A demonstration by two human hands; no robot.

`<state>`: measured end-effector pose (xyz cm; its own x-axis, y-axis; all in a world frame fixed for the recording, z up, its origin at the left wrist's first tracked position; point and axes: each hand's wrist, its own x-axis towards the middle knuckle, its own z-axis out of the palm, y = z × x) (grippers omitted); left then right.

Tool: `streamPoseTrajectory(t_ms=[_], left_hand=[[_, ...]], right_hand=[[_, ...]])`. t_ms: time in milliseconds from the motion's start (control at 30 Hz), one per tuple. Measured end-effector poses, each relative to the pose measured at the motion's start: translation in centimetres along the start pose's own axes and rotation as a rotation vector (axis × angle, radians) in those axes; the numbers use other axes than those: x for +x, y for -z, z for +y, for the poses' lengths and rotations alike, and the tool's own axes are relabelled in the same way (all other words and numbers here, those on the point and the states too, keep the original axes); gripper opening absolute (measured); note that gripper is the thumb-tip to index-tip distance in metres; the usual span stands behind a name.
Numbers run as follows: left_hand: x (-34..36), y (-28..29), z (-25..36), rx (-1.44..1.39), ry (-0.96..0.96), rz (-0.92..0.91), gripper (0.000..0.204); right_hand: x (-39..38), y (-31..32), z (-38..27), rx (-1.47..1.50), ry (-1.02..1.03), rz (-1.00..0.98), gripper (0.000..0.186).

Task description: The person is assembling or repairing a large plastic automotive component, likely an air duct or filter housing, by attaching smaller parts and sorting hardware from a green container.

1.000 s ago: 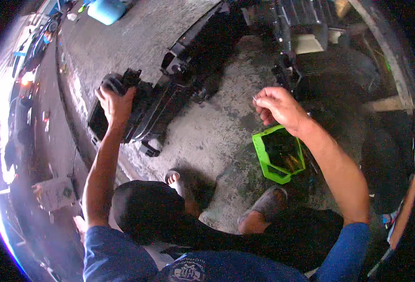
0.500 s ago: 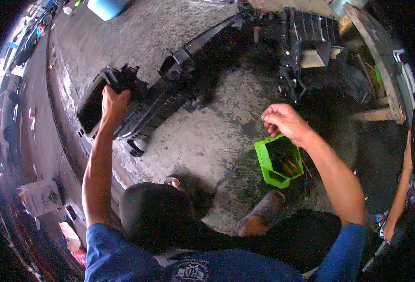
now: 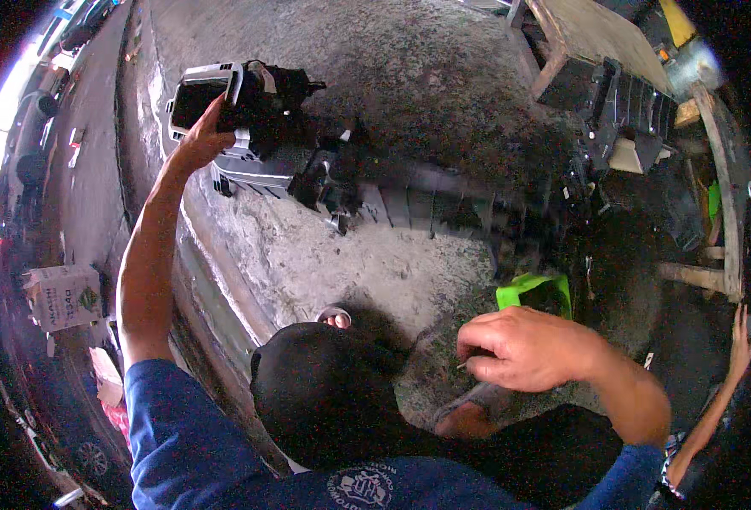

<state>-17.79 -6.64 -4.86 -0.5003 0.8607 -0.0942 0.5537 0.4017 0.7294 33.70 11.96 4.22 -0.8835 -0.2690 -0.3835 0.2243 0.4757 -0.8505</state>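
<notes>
My left hand (image 3: 205, 140) is closed on the frame-like end of a long black plastic car part (image 3: 431, 208). That end has a rectangular opening with a pale, shiny rim. The part's ribbed middle stretches right across the floor and is smeared by motion. Nearer to me, my right hand (image 3: 520, 347) has thumb and fingers pinched together. Something tiny and pale shows at the fingertips, too small to name. Just beyond it, a bright green open-framed tray (image 3: 518, 293) lies on the floor, its near side hidden by the hand.
A wooden-topped table (image 3: 601, 34) stands at the far right, with ribbed black plastic (image 3: 639, 106) beside it. Another person's arm (image 3: 715, 399) shows at the right edge. A cardboard box (image 3: 63, 297) sits at left, beyond a raised floor edge (image 3: 223, 289). My knees are bent below.
My left hand has moved the black part's framed end farther away, and the part has swung round. My right hand has come back toward me from beyond the green tray, still pinched.
</notes>
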Motion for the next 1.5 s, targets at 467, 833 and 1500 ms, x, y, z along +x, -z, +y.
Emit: streamPoseTrajectory(t_ms=[467,833,1500], left_hand=[[-3.1,-3.9,4.9,0.095,-0.086,-0.006,0.079],[-3.1,-6.8,7.2,0.393,-0.026,0.388,0.089],[-2.8,-7.0,6.8,0.438,-0.067,0.444,0.077]], right_hand=[[15.4,9.1,1.0,0.436,0.032,0.635,0.019],[29.0,8.9,0.9,-0.048,0.153,0.852,0.018],[30.9,8.8,-0.3,-0.567,0.185,0.873,0.015]])
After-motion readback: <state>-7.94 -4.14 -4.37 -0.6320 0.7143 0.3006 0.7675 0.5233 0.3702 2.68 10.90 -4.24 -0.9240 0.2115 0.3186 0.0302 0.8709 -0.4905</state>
